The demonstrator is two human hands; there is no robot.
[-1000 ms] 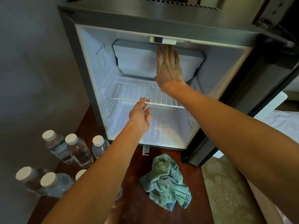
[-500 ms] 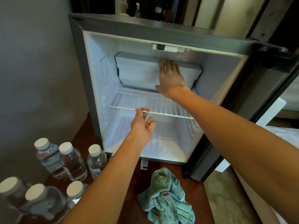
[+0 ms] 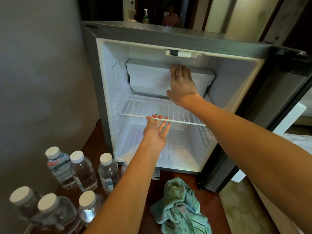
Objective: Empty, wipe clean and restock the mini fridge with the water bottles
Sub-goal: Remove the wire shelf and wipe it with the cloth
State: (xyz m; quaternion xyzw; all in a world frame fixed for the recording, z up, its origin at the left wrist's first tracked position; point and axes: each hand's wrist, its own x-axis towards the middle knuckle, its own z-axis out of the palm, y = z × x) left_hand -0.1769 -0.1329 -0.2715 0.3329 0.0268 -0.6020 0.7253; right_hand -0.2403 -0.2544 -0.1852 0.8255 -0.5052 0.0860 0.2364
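While the mini fridge stands open, the right hand lies flat, fingers straight, on the white cooling panel at the back, holding nothing. The left hand, palm up, seems to hook its fingertips over the front rail of the wire shelf. The water bottles stand outside to the fridge's left, near a crumpled cloth.

One water bottle mostly hidden behind your left arm, near-left bottles blurred, cloth cut at the bottom edge, sticker print unreadable.
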